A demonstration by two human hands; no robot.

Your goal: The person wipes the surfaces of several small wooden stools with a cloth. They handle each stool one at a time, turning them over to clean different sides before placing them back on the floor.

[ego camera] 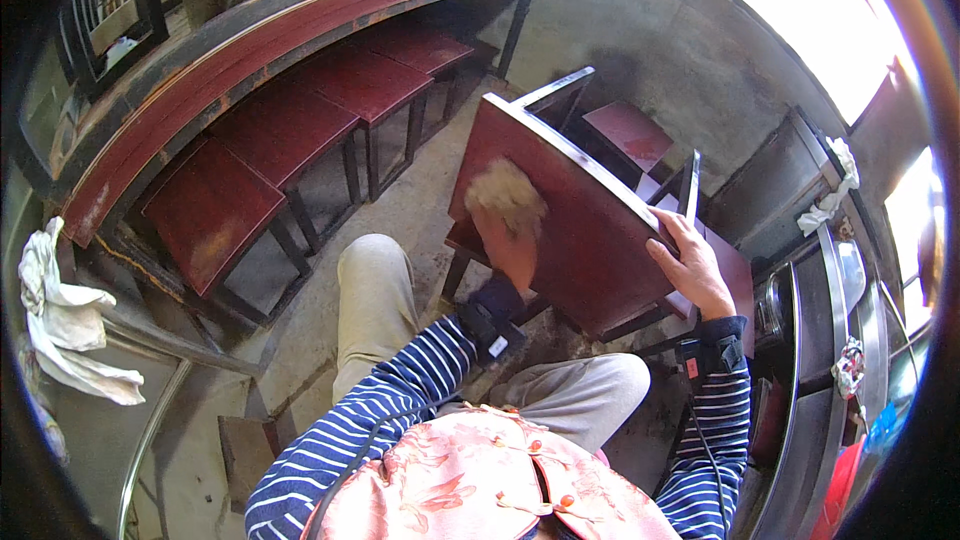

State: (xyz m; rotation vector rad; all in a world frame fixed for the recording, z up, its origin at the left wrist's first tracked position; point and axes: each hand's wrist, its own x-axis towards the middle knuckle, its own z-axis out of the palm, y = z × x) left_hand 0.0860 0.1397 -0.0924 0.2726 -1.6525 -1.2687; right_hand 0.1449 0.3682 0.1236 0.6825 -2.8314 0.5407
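A red-brown board-topped stool or small table (585,255) is tilted up in front of my knees, its broad flat face toward me and its metal legs pointing away. My left hand (510,251) is pressed on that face with a blurred, yellowish-grey cloth or scouring pad (506,191) under its fingers. My right hand (686,259) grips the upper right edge of the board, thumb on the near face. Another stool's dark edge and legs show beneath the tilted one.
A row of red-topped stools (292,120) stands under a long counter (300,4) at the left. A low red stool (628,133) is near the back wall. White cloths hang at far left (67,315) and right (832,187). Dark metal cabinets (817,330) line the right.
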